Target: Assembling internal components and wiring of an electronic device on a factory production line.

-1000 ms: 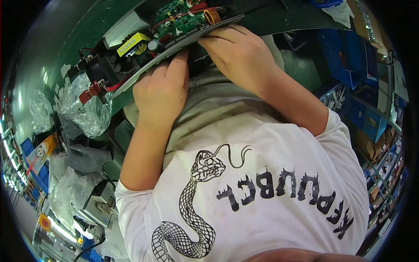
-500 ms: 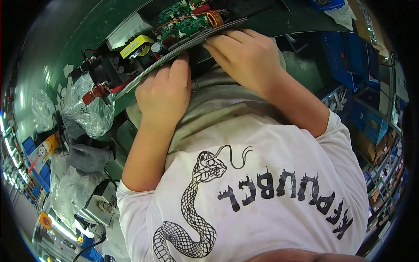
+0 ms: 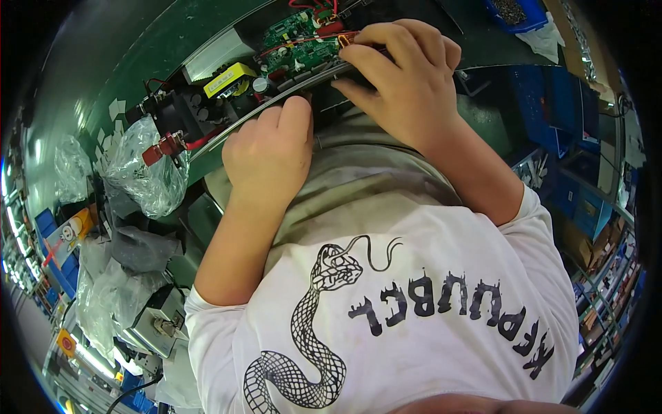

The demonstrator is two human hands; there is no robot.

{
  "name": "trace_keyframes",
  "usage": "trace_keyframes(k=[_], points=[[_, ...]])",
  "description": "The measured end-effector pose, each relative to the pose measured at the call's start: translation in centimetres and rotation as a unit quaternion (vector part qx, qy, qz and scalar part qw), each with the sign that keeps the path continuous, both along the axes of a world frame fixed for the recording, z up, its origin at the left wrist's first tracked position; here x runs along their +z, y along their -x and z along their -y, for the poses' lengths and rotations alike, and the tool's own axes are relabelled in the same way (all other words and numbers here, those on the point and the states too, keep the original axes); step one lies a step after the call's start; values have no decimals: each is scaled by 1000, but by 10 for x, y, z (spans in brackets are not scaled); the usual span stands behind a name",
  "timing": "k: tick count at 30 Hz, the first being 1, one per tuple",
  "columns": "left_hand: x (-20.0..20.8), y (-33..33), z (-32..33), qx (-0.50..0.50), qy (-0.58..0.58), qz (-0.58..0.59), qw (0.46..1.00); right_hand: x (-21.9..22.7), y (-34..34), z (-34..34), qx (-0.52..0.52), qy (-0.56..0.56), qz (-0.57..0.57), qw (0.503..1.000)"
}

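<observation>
Gripping the near edge of an open electronics chassis (image 3: 227, 134) with the left hand (image 3: 269, 155), fingers curled shut over the metal rim. Right hand (image 3: 403, 76) pressed onto the green circuit board (image 3: 300, 41) at the chassis's far right, fingers bent and pinching around an orange wire (image 3: 324, 39) (exact hold hidden). Chassis lying on the green counter (image 3: 152, 48), just beyond the torso. Yellow transformer (image 3: 231, 76) left of the board. Crumpled clear plastic bag (image 3: 145, 172) further left.

Green circuit board (image 3: 298, 43) with red wires, flat in open metal chassis (image 3: 276, 103).
</observation>
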State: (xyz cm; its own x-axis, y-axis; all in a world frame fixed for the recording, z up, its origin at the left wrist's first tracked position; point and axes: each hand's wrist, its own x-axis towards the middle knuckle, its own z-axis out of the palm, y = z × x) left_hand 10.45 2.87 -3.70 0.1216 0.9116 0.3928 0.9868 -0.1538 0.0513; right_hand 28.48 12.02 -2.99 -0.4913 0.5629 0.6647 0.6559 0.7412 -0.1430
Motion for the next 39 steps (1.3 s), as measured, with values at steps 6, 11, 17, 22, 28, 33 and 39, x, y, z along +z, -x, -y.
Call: trace_keyframes(k=[6,11,17,22,28,33,39], points=[[8,0,-2,-40,-19,-20,999,-1,-5,-10,60,65,39,995],[14,3,-7,-47,-85,-31,995,0,-9,-17,100,93,40,990],[15,12,-19,-45,-102,52,992,1,-10,-20,125,112,38,985],[12,18,-17,-59,-66,84,993,1,-10,-20,118,124,36,985],[13,15,-20,-56,-50,74,994,0,-10,-20,111,136,43,984],[11,21,-18,-73,-50,55,995,-1,-11,-23,126,133,35,982],[12,22,-21,-85,-26,53,995,3,-14,-21,109,117,60,985]])
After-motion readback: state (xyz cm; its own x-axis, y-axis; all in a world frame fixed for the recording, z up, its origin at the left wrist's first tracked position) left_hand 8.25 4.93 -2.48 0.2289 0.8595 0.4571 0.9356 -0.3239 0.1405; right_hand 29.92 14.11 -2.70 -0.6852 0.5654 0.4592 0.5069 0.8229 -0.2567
